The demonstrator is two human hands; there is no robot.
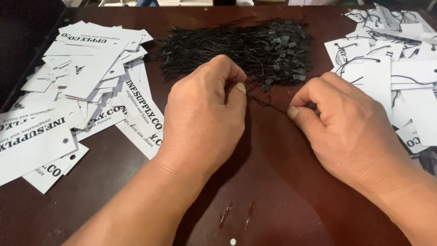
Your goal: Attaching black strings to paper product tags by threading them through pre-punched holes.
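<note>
We note one thin black string [268, 104] stretched between our two hands, low over the dark brown table [282, 191], just in front of the heap of black hang-tag strings [236, 50]. It reads as nearly weightless, limp and a little springy, and thin enough to slip from a loose pinch; we judge it wants fingertip grip close to its ends, not mid-length, and the small plastic lock at an end is the firmest place to hold.

The left hand [205, 114] has thumb and forefinger closed together on one end, near the edge of the heap. The right hand [346, 127] is curled, thumb pressed against the forefinger on the other end; the contact itself is partly hidden.

The heap looks tangled, so single strands will likely drag neighbours along.

A spread of white card tags [86, 77], unstrung, lies to the left. To the right lies a pile of white tags with strings already looped through [387, 64].
</note>
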